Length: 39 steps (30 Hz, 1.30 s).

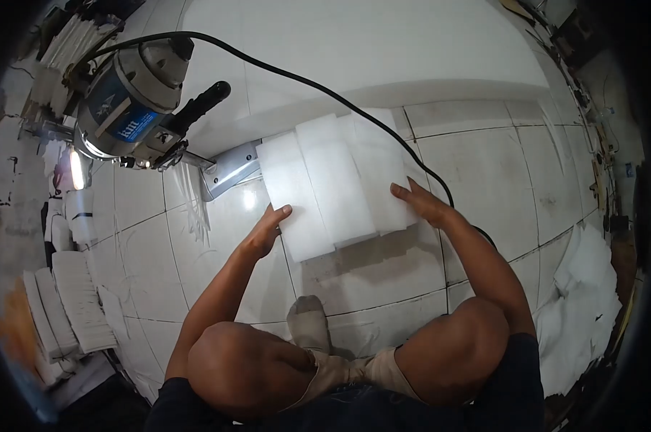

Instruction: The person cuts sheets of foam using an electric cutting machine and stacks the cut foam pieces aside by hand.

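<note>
Between my hands lie several white foam sheets (332,187), stacked and fanned out in overlapping layers on the tiled floor. My left hand (269,227) holds their left edge, thumb on top, the other fingers mostly hidden at the side. At the right edge my right hand (422,201) grips the sheets with its thumb over the upper surface. A cloth cutting machine (131,108) with a blue "km" label and black handle stands to the upper left. Its flat metal base plate (230,171) reaches close to the foam's left edge.
A black power cable (318,86) arches from the machine over the foam and past my right forearm. Beyond the foam is a large white block or sheet (383,43). Foam stacks (80,302) line the left; crumpled white material (581,302) lies at right.
</note>
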Each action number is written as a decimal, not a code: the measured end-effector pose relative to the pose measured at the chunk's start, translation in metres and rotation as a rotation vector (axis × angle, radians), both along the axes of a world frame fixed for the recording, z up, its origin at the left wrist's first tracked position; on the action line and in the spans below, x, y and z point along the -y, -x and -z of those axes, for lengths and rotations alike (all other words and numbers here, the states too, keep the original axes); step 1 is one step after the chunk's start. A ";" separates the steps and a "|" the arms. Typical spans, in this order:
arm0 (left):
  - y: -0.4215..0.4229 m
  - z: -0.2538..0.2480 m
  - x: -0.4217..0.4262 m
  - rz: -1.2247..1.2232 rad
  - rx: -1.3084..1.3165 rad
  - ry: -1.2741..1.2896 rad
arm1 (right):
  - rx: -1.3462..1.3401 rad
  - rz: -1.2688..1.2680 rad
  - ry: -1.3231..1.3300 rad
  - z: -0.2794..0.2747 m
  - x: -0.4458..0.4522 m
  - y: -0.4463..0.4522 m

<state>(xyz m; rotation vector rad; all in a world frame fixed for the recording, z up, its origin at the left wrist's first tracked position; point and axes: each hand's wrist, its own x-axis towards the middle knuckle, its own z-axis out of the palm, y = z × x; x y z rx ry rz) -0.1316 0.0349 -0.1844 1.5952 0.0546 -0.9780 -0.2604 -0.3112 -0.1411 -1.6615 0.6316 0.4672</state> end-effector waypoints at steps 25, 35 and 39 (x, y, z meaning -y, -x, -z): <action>0.034 0.029 -0.064 -0.116 -0.316 0.106 | 0.014 -0.340 -0.191 -0.038 0.023 0.123; 0.026 0.035 -0.067 -0.160 -0.240 0.122 | 0.369 0.669 -0.257 -0.103 0.150 0.396; 0.028 0.024 -0.060 -0.211 -0.200 0.073 | 0.290 1.139 -0.092 -0.080 0.219 0.485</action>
